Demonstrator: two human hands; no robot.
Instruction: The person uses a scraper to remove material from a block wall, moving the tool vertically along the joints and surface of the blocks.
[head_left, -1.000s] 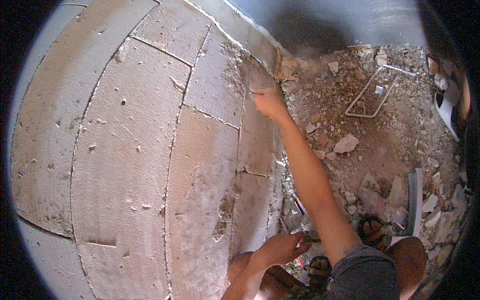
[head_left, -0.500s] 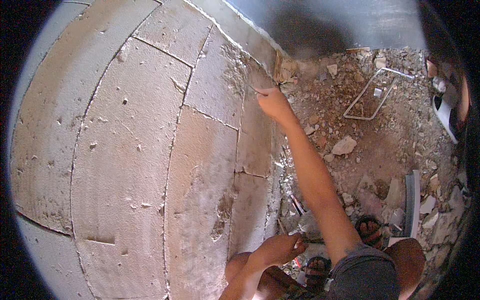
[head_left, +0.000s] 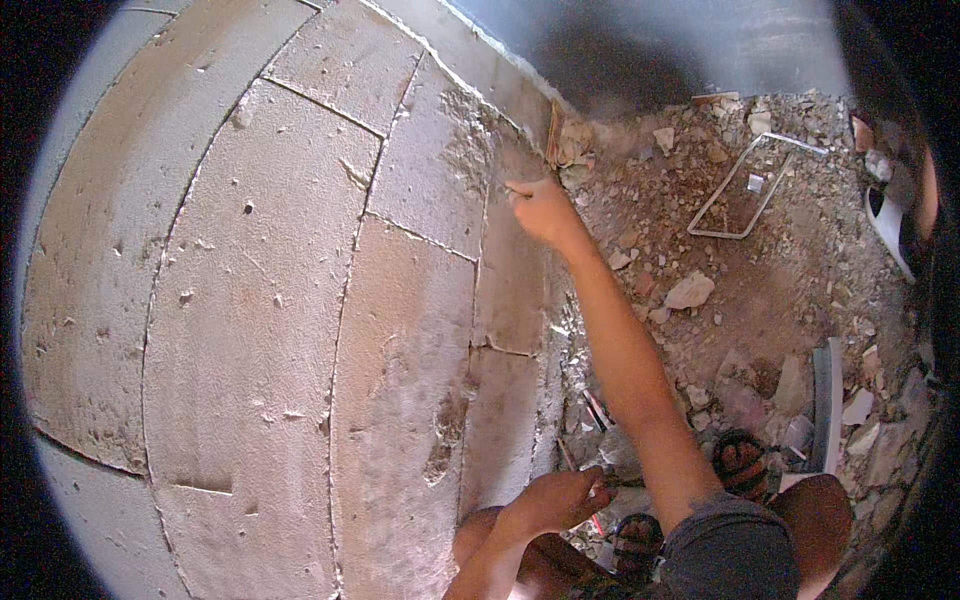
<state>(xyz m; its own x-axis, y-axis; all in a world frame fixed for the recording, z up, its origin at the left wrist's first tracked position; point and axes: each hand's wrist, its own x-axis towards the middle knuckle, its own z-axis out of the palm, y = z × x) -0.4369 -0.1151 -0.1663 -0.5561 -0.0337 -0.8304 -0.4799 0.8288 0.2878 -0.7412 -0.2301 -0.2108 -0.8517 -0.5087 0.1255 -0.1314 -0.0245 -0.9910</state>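
My right hand (head_left: 541,207) reaches out at arm's length and presses against the grey block wall (head_left: 300,330), close to a rough mortar joint (head_left: 482,230) near the wall's foot. Its fingers pinch a small thin stick-like piece (head_left: 516,190) that points left at the joint. My left hand (head_left: 563,497) is low down by the bottom of the wall, next to my knee. It is closed around a thin dark tool (head_left: 603,487), of which only the tip shows.
Rubble and dirt cover the ground (head_left: 760,300) right of the wall, with a pale stone (head_left: 690,290), a bent wire frame (head_left: 745,185) and a grey metal strip (head_left: 825,400). My sandalled feet (head_left: 740,465) stand among debris. A red-and-white stick (head_left: 597,410) lies by the wall.
My right hand's fingers have drawn together into a pinch on the wall joint. Both hands stay almost where they were.
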